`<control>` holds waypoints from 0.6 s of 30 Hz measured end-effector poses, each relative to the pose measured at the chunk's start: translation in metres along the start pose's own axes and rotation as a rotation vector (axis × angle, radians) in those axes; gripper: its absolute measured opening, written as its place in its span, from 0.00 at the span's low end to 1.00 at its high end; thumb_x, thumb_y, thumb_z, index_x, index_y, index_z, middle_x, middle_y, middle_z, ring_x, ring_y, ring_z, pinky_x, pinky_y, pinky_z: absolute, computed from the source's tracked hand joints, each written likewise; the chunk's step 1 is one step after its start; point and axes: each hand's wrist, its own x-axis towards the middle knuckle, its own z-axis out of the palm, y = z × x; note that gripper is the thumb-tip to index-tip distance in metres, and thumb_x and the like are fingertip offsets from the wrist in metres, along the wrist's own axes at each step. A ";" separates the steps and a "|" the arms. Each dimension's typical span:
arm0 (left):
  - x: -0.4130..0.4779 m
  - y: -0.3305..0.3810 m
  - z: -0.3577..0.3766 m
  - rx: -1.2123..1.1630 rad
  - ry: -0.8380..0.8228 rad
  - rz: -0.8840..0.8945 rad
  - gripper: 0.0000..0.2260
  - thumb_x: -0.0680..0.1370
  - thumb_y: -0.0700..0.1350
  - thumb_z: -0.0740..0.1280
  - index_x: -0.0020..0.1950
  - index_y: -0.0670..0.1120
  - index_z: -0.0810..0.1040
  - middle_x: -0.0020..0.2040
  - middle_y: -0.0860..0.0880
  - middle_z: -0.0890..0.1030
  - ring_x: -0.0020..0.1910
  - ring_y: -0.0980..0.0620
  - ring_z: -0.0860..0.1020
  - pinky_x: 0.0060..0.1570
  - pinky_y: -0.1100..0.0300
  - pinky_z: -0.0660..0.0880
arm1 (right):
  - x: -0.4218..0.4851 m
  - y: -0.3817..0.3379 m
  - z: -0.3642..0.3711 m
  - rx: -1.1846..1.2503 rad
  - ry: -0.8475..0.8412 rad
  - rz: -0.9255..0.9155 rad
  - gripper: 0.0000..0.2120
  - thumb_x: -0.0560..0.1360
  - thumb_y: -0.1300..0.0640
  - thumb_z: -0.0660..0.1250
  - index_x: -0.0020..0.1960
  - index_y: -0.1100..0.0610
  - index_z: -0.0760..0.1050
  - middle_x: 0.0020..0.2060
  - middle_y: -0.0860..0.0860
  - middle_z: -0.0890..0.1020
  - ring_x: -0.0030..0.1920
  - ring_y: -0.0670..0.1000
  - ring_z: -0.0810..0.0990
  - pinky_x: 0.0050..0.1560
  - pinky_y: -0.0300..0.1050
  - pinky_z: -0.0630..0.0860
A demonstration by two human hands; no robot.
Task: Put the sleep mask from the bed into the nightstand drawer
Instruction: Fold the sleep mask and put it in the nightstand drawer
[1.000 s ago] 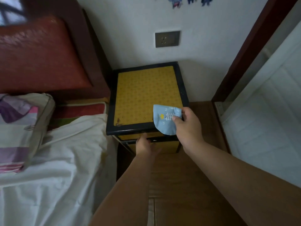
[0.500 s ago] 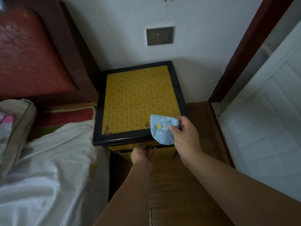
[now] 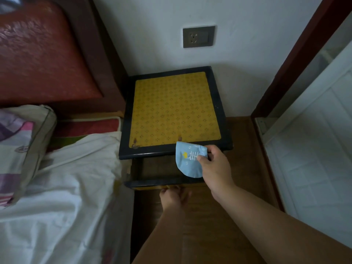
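A light blue sleep mask point(image 3: 187, 161) with a printed pattern hangs folded from my right hand point(image 3: 216, 164), which pinches its right edge. It hovers over the right part of the pulled-out drawer point(image 3: 162, 181), whose dark inside shows below the nightstand point(image 3: 174, 109) with its yellow patterned top and black frame. My left hand point(image 3: 174, 196) grips the drawer front from below at its middle. What lies inside the drawer is too dark to tell.
The bed with a white sheet point(image 3: 57, 187) and a striped pillow point(image 3: 21, 141) lies left of the nightstand, under a red padded headboard point(image 3: 42, 54). A wall socket point(image 3: 198, 36) sits above. A white door point(image 3: 314, 149) and dark frame stand right. Wooden floor lies below.
My left hand has pulled the drawer out toward me; it was shut before. My right hand with the mask has dropped slightly, from the nightstand's front edge to over the drawer opening.
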 end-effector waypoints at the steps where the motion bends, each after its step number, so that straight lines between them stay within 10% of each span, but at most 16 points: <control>1: -0.003 -0.001 -0.004 -0.002 0.006 -0.007 0.19 0.79 0.29 0.59 0.68 0.42 0.71 0.57 0.34 0.79 0.37 0.45 0.79 0.28 0.53 0.81 | -0.003 0.001 0.001 -0.011 -0.001 -0.002 0.04 0.80 0.58 0.64 0.53 0.50 0.75 0.48 0.47 0.81 0.48 0.48 0.79 0.36 0.42 0.72; 5: -0.021 0.003 -0.014 0.046 0.014 -0.062 0.17 0.80 0.29 0.59 0.68 0.39 0.71 0.52 0.36 0.80 0.41 0.43 0.81 0.25 0.51 0.81 | -0.013 0.004 0.004 -0.023 -0.003 -0.004 0.05 0.80 0.59 0.64 0.52 0.49 0.74 0.47 0.46 0.81 0.48 0.47 0.79 0.38 0.43 0.73; 10: -0.060 0.012 -0.018 0.423 -0.090 -0.168 0.14 0.82 0.38 0.59 0.66 0.38 0.74 0.59 0.39 0.81 0.53 0.39 0.82 0.46 0.43 0.80 | -0.017 0.002 0.003 -0.058 0.002 0.003 0.05 0.80 0.58 0.64 0.50 0.48 0.74 0.43 0.42 0.79 0.45 0.47 0.78 0.36 0.43 0.72; 14: -0.094 0.045 -0.021 0.988 -0.478 -0.311 0.11 0.79 0.43 0.63 0.53 0.43 0.86 0.49 0.45 0.88 0.49 0.46 0.86 0.43 0.52 0.83 | -0.018 -0.004 -0.003 -0.083 -0.015 0.049 0.05 0.80 0.59 0.63 0.53 0.50 0.74 0.46 0.47 0.79 0.47 0.52 0.78 0.39 0.46 0.71; 18: -0.107 0.095 -0.008 0.956 -0.476 -0.039 0.09 0.79 0.46 0.66 0.55 0.45 0.82 0.47 0.47 0.88 0.46 0.46 0.87 0.38 0.54 0.83 | -0.021 -0.011 -0.007 -0.057 -0.045 0.099 0.12 0.79 0.65 0.58 0.57 0.52 0.75 0.50 0.52 0.80 0.49 0.53 0.78 0.39 0.47 0.73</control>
